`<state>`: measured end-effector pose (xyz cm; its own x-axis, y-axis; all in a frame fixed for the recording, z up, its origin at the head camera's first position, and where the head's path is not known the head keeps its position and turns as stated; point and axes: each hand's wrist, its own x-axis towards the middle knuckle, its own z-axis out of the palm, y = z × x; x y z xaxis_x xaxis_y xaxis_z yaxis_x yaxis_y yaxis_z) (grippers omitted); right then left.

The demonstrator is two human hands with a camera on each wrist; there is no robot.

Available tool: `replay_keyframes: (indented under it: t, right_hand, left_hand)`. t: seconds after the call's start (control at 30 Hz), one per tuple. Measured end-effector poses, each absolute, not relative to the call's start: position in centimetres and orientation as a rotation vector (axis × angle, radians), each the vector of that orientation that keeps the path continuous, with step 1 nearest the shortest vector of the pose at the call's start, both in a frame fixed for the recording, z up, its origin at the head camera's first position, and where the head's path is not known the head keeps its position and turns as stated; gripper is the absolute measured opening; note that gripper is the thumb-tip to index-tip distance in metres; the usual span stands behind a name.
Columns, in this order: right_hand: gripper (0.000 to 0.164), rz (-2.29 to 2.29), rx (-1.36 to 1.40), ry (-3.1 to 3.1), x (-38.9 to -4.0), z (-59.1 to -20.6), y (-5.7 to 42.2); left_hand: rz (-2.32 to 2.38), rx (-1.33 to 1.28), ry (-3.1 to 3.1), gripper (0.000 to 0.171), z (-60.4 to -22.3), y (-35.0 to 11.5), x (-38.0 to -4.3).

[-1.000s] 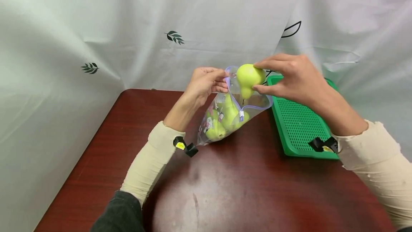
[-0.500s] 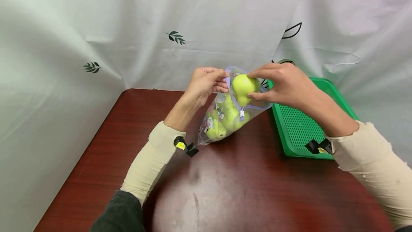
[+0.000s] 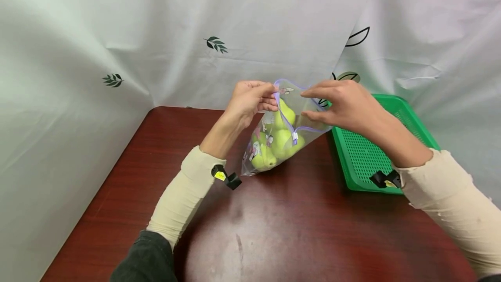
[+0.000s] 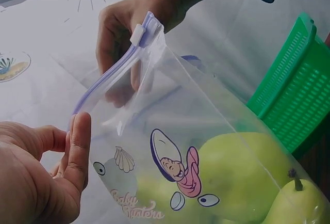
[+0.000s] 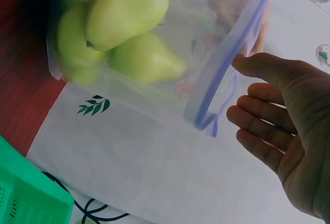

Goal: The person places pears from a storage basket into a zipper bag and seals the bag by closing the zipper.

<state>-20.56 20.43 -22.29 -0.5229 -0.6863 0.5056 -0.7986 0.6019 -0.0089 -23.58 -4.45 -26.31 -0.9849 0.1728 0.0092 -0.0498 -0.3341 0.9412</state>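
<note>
A clear zip bag with a lilac zip edge and printed cartoons leans on the table, its mouth open. Inside lie several green pears, seen through the plastic. At the rim, my left hand pinches the zip edge between thumb and fingers. My right hand is at the mouth with thumb and fingers apart and nothing between them. In the right wrist view its thumb overlaps the lilac edge; whether it touches cannot be told. A white slider sits on the zip.
A green perforated plastic basket stands to the right of the bag, partly behind my right forearm. The dark red-brown table reaches back to a pale curtain with leaf prints.
My right hand lowered a pear into the bag mouth and let it go; the pear now lies among the others. My left hand has kept its hold on the rim.
</note>
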Motion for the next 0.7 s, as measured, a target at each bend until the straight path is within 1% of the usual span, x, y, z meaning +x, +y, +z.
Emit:
replay_keyframes:
  t: [0.13,0.33,0.5,0.63,0.7]
  right_hand:
    - [0.033,0.358,1.186,-2.328,-20.2,-22.5,20.7]
    - [0.022,0.39,1.167,-2.285,-19.2,-22.7,20.9]
    - [0.02,0.394,1.165,-2.249,-18.3,-22.9,21.0]
    - [0.017,0.401,1.134,-2.248,-17.1,-22.8,20.8]
    - [0.014,0.403,1.113,-2.252,-16.3,-22.7,20.7]
  left_hand:
    - [2.461,0.156,1.719,0.017,-26.3,-4.3,-23.7]
    - [2.476,0.149,1.706,0.021,-26.3,-4.2,-23.7]
    - [2.479,0.141,1.72,0.028,-26.3,-4.3,-23.8]
    - [2.482,0.144,1.729,0.029,-26.3,-4.4,-23.8]
    - [2.488,0.139,1.726,0.026,-26.3,-4.4,-23.8]
